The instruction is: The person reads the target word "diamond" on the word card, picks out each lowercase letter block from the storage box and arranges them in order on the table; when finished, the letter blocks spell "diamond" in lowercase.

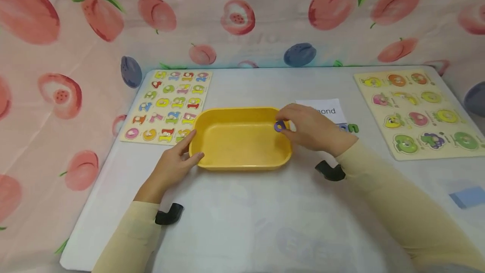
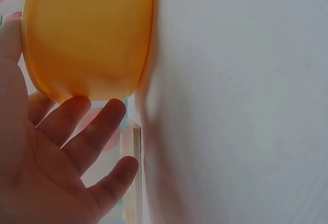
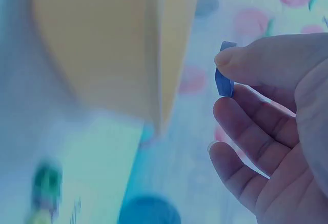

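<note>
A shallow yellow plastic tray (image 1: 238,146) is in the middle of the head view, its inside bare. My left hand (image 1: 172,165) grips its left end, thumb over the rim and fingers along the outside; in the left wrist view the fingertips touch the end wall. My right hand (image 1: 312,127) pinches a small purple ring-shaped letter o (image 1: 279,130) between thumb and finger at the tray's right rim. The right wrist view shows this letter (image 3: 224,83) edge-on, beside the tray wall. Behind the right hand lies a white word card (image 1: 331,108), partly hidden, with "ond" readable.
Below the card sit a green letter n (image 1: 353,128) and a blue letter (image 1: 343,127), partly covered. A number puzzle board (image 1: 159,115) lies left, behind the tray; a fruit puzzle board (image 1: 386,132) lies right. A light-blue piece (image 1: 470,197) is at the right edge.
</note>
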Demonstrator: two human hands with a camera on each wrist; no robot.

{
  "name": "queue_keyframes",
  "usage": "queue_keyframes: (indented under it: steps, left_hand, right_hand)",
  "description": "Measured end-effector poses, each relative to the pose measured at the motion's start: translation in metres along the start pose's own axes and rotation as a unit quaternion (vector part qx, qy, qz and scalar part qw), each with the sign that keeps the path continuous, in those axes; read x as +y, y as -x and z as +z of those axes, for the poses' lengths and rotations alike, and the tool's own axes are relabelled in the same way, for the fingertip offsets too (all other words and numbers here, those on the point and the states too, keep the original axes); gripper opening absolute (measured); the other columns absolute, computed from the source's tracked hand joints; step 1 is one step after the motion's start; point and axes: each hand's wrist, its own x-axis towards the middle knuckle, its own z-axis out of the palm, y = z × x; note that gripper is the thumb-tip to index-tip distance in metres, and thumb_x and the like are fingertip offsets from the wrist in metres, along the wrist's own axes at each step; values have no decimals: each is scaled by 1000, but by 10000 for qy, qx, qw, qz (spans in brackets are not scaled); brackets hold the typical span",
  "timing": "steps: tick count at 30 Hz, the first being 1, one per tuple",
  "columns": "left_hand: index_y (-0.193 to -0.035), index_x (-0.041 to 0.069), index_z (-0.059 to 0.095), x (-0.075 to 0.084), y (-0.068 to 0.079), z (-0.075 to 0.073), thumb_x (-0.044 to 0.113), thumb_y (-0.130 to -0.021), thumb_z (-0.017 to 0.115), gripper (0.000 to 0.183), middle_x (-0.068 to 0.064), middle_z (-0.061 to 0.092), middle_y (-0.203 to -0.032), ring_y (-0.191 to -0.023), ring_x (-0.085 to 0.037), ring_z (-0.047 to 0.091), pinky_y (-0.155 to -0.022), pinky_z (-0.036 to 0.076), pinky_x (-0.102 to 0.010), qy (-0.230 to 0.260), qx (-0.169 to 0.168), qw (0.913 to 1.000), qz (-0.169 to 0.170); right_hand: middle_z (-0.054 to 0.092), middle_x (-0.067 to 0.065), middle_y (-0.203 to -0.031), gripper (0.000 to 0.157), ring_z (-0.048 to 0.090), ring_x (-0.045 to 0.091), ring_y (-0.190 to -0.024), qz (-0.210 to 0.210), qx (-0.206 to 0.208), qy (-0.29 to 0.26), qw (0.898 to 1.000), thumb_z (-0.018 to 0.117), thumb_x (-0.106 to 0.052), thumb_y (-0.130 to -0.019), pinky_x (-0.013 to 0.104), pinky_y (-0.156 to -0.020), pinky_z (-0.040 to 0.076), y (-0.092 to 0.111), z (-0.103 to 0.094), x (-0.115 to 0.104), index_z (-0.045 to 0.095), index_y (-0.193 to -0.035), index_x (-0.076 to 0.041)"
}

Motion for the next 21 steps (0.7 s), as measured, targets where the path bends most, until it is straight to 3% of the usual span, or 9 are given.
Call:
queue_keyframes:
  steps: [6,10,16,21]
  left_hand:
    - [-160,26,28,0,3,0,45,-96,64,76,-11,38,-158,-134,-39,47,-110,35,-57,10,15,10000,43]
    - [-160,26,28,1,4,0,45,-96,64,76,-12,38,-157,-133,-40,48,-109,37,-57,10,14,10000,54]
    - [-160,26,28,3,5,0,45,-96,65,76,-15,40,-155,-132,-41,48,-109,36,-57,-53,17,10000,32]
    - [-160,25,29,4,4,-1,45,-96,65,76,-16,41,-155,-131,-42,49,-109,37,-57,-59,39,10000,48]
  right_hand:
    - [62,16,-121,36,57,32,-109,901,209,319,9952,72,-15,-93,53,-99,48,29,-30,39,63,-125,-1]
    - [61,22,-122,41,56,37,-110,1265,193,574,9901,72,-16,-92,57,-98,45,49,-42,69,61,-127,3]
    - [60,28,-119,41,53,44,-110,1829,179,632,9809,73,-15,-91,62,-93,43,75,-45,109,62,-125,5]
    - [60,31,-117,38,53,47,-108,2255,84,349,9736,69,-17,-93,64,-90,45,91,-44,134,61,-124,5]
